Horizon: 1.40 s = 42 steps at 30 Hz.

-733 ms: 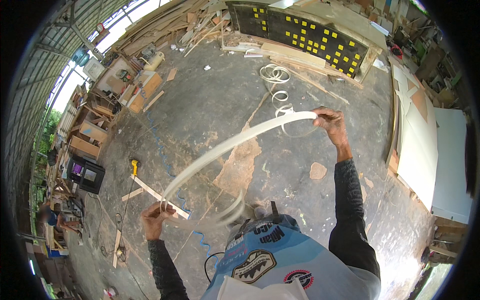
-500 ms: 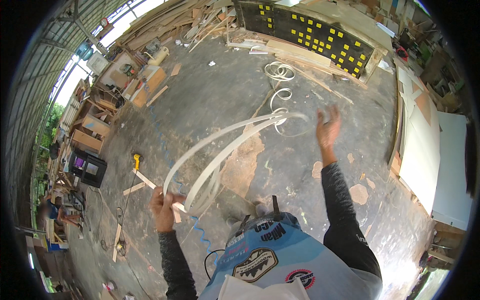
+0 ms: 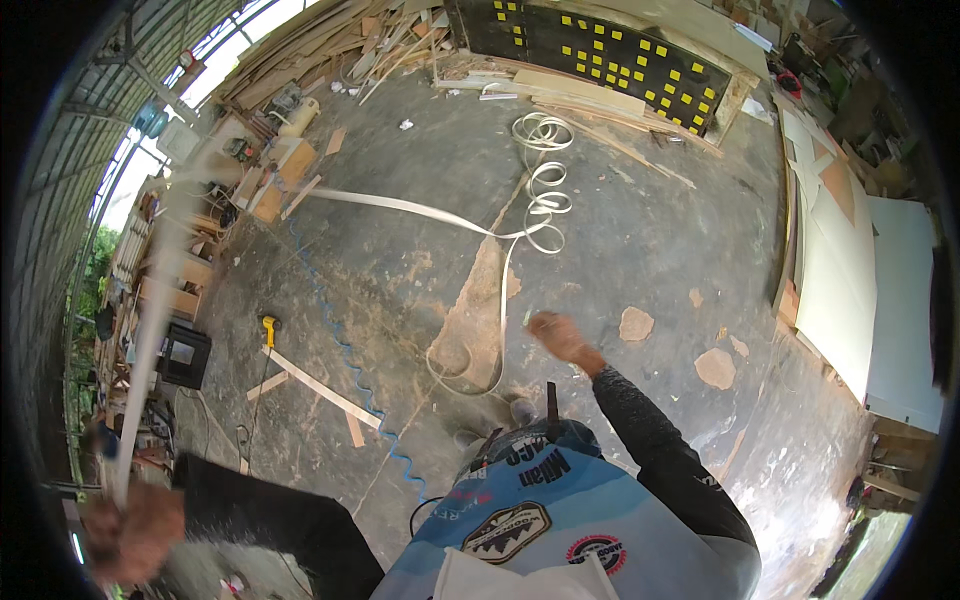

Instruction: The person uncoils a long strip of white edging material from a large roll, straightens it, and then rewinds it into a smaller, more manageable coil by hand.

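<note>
A long, thin white edging strip (image 3: 400, 205) runs across the view in one wide arc. My left hand (image 3: 135, 530), far out at the lower left, is closed around one stretch of it, which rises blurred from my fist. From the arc's top the strip crosses rightward to loose coils on the floor ahead. Another length drops from the coils and bends into a loop near my feet. My right hand (image 3: 565, 338) is over the floor just right of that length, apart from it in the picture. Motion smears its fingers, and whether they hold anything is unclear.
A yellow power tool (image 3: 270, 328) stands by narrow wooden pieces (image 3: 325, 390) at left, near a coiled blue air hose (image 3: 355, 370). Scrap boards (image 3: 330, 45) are heaped at the back. Large white sheets (image 3: 838, 270) lean on the right. A person (image 3: 105, 440) sits far left.
My left hand has swung out to the lower left, pulling the strip into a wider arc. My right hand has come down and inward, toward the middle.
</note>
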Each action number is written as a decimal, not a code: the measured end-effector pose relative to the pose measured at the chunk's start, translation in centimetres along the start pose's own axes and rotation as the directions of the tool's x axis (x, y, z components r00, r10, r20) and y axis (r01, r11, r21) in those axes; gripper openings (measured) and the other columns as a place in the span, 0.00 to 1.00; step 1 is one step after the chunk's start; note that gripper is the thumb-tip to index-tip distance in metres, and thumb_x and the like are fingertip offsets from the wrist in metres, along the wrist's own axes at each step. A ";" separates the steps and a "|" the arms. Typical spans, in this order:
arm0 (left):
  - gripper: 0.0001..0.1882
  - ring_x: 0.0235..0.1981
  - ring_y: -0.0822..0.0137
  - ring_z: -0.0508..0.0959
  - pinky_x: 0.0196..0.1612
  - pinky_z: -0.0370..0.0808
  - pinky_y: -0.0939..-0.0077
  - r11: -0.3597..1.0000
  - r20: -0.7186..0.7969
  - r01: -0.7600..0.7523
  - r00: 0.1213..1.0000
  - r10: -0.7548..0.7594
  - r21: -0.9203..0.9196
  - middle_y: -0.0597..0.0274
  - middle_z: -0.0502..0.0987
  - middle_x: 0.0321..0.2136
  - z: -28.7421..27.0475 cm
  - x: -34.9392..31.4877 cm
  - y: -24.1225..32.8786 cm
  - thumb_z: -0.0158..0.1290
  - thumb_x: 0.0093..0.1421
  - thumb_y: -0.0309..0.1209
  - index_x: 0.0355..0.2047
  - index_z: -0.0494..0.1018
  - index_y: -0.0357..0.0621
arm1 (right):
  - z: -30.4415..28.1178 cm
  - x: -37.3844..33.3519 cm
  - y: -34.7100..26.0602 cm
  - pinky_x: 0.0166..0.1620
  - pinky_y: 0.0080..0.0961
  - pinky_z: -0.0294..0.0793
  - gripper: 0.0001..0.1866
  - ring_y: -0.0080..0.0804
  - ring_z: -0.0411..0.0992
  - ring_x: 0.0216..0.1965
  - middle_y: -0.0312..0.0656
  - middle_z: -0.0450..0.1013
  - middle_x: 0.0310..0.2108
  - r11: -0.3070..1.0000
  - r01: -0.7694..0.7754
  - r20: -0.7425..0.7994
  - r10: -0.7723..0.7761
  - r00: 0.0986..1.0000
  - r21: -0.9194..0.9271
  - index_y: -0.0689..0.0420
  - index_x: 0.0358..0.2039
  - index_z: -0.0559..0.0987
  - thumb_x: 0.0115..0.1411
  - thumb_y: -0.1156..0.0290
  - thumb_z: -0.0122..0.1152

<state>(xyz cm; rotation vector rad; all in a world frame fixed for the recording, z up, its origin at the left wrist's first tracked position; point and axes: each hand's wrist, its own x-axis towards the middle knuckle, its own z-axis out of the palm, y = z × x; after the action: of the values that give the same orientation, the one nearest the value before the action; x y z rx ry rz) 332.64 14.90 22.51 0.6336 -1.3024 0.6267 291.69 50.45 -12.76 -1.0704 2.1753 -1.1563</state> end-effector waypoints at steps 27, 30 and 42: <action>0.13 0.21 0.55 0.77 0.25 0.70 0.64 0.768 0.847 0.564 -0.211 0.488 -0.303 0.51 0.77 0.22 -6.3 -15.7 21.9 0.61 0.58 0.34 0.38 0.74 0.39 | 2.0 -2.1 -14.7 0.46 0.38 0.69 0.17 0.44 0.73 0.39 0.45 0.74 0.33 0.864 0.499 0.089 -0.503 0.860 0.059 0.57 0.35 0.79 0.44 0.67 0.72; 0.08 0.18 0.62 0.73 0.24 0.67 0.68 0.759 0.893 0.651 -0.333 0.303 -0.015 0.61 0.74 0.19 -7.7 -16.8 17.6 0.61 0.57 0.30 0.31 0.74 0.39 | -0.7 -1.2 -11.7 0.35 0.37 0.70 0.10 0.41 0.72 0.27 0.41 0.73 0.22 0.902 0.419 -0.216 -0.391 0.895 0.101 0.57 0.25 0.79 0.44 0.70 0.73; 0.13 0.23 0.69 0.70 0.29 0.69 0.72 -0.237 0.877 0.938 -0.325 -0.355 0.252 0.67 0.70 0.21 -13.7 -23.1 6.3 0.47 0.67 0.37 0.30 0.71 0.41 | -3.5 -4.6 -7.8 0.42 0.35 0.77 0.20 0.40 0.78 0.36 0.45 0.78 0.35 0.963 0.264 0.358 -0.263 0.896 0.048 0.58 0.41 0.80 0.48 0.65 0.73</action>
<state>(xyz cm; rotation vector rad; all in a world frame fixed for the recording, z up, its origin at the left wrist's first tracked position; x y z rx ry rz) 333.61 27.72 -1.91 1.0432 -1.1723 -1.7589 295.36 53.15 -4.17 -1.4865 1.7832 -0.9696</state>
